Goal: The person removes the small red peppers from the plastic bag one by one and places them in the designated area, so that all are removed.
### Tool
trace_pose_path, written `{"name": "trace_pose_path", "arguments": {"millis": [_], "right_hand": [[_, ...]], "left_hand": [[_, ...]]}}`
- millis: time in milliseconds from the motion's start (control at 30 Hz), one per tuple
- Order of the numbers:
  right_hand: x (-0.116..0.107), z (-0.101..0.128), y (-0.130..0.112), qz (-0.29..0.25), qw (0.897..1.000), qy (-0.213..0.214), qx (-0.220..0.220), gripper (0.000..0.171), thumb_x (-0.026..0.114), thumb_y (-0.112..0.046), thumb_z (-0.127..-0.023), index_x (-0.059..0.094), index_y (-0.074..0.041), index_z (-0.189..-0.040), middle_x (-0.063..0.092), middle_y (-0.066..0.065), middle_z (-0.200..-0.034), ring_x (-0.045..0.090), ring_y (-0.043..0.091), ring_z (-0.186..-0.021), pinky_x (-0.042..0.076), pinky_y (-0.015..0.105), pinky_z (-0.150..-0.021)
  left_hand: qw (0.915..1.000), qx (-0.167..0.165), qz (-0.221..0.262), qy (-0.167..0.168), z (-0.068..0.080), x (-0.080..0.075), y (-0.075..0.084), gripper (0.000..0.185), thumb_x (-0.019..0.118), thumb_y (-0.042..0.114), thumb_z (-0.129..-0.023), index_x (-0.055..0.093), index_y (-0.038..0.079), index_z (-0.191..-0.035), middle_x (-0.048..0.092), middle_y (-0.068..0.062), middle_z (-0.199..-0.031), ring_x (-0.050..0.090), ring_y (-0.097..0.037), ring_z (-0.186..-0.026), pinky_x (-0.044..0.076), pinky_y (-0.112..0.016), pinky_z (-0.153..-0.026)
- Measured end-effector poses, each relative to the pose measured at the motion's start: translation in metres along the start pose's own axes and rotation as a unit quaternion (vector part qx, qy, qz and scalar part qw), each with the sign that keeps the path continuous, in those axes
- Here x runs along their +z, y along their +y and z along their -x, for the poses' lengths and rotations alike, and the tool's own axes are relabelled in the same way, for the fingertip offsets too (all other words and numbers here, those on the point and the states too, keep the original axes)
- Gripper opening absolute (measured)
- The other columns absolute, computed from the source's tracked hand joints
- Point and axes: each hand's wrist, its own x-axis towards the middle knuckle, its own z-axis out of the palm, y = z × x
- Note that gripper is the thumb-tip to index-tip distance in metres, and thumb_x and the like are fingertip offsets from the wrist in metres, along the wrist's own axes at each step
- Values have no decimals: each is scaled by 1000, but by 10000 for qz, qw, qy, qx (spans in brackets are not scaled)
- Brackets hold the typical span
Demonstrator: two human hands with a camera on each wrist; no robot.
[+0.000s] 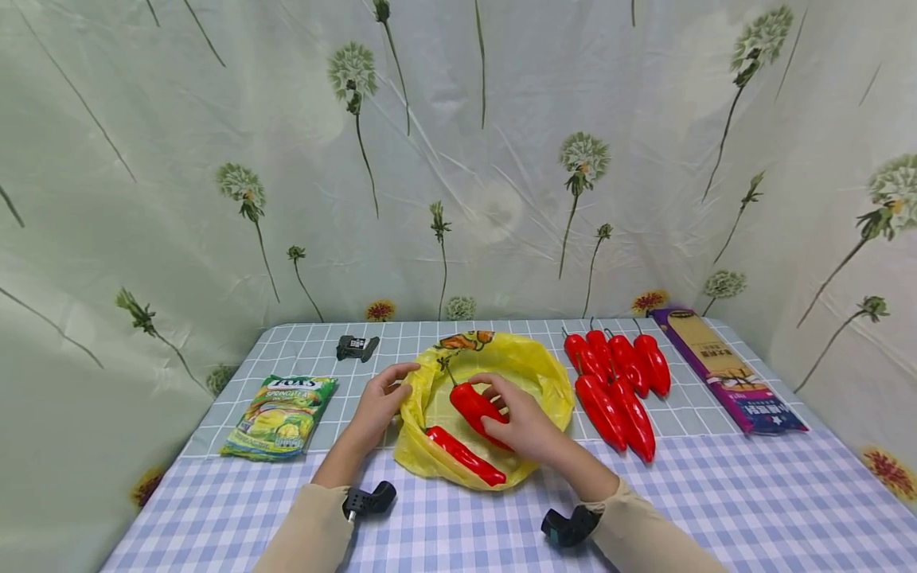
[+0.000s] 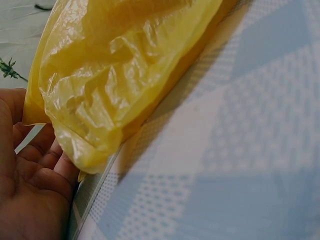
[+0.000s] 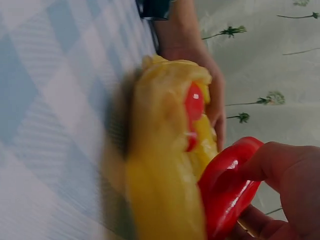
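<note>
A table (image 1: 236, 493) covered with a blue-and-white checked cloth fills the foreground. Directly behind the table, and wrapping around both of its sides, hangs a pale green curtain (image 1: 501, 159) printed with dandelion heads on long stems, creased in places. Soft, even light falls across the table.

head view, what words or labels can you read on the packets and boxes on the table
"SPRING TEA": on the green snack packet; the brand word above it is too blurred to read for certain.
Long purple box: it carries print, too small to read.
Small black object: pale marks on it, unreadable.
Yellow bag: an orange and green print, no legible words.
</note>
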Motion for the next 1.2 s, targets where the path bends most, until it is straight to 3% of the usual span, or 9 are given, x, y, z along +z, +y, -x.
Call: {"name": "trace_pose_path", "arguments": {"millis": [200,400,900,1200], "right_hand": [[-11,0,-5,35,10000,61,-50,65,66,-5,-88,45,-31,-144,61,9,-120,62,22,-101,59,38,-85],[-23,0,-7,-88,9999,96,105,66,65,-4,-86,47,-33,-141,59,6,-125,61,21,-101,60,36,-81],[-68,-1,-6,-101,9989,363,292,65,74,-10,-82,45,-20,-139,55,13,-137,61,27,-105,61,37,-78],[-91,2,-1,-48,9984,516,247,67,72,-10,-86,42,-18,-145,47,14,-147,60,27,-102,62,35,-76]], "left_hand": [[10000,-21,-47,-25,-1,0,0,42,51,4,-93,60,11,-134,55,-13,-136,60,-22,-109,55,-21,-82],[9999,-54,-97,-24,-1,0,-1,42,51,4,-94,60,12,-134,54,-12,-138,60,-21,-108,55,-20,-82],[9999,-59,-137,9,-1,0,0,42,52,5,-94,60,13,-135,54,-12,-139,60,-22,-111,55,-19,-84],[10000,-73,-8,-32,-1,-1,0,42,53,5,-94,60,12,-134,55,-12,-136,60,-21,-109,55,-22,-83]]}}
